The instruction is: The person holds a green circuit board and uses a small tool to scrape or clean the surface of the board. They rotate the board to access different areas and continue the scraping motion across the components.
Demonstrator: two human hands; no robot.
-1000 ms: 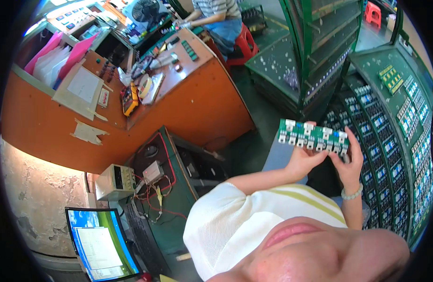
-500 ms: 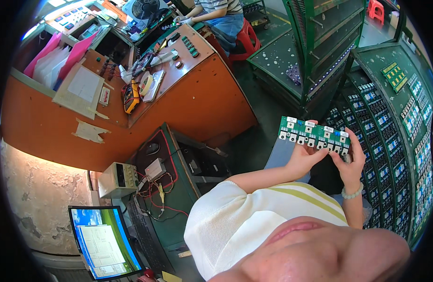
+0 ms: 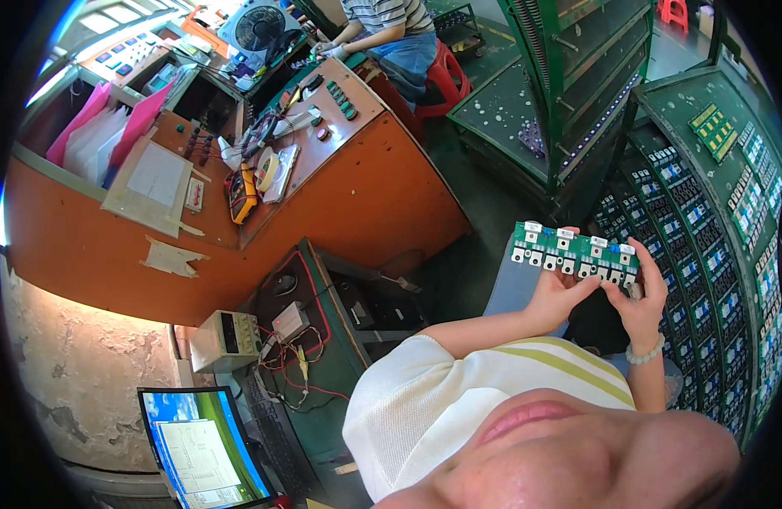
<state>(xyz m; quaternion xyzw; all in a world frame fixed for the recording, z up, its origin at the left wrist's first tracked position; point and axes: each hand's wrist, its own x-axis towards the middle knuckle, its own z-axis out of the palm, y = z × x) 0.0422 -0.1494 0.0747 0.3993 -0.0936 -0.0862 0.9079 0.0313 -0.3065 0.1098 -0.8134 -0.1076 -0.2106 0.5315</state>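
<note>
A long green circuit board (image 3: 580, 248) with a row of black-and-white square parts along its near edge is held up in front of my body. My left hand (image 3: 560, 299) is closed on it from below, thumb at the near edge and fingertips showing behind the far edge. At the board's right end, my right hand (image 3: 644, 303) grips it between thumb and fingers; a beaded bracelet (image 3: 645, 349) circles that wrist. Both thumbs come close together at the near edge. The fingers under the board are mostly hidden.
On my right stands a rack (image 3: 705, 254) with many similar boards. A green metal trolley (image 3: 526, 93) is ahead. To the left are an orange bench (image 3: 348, 204) with a yellow multimeter (image 3: 241, 197), a power supply (image 3: 225, 339) and a monitor (image 3: 200, 445). A co-worker (image 3: 391, 42) sits farther off.
The view has shifted slightly, so the surroundings sit a little lower and further right. Both hands keep their hold on the circuit board, with hardly any change in grip.
</note>
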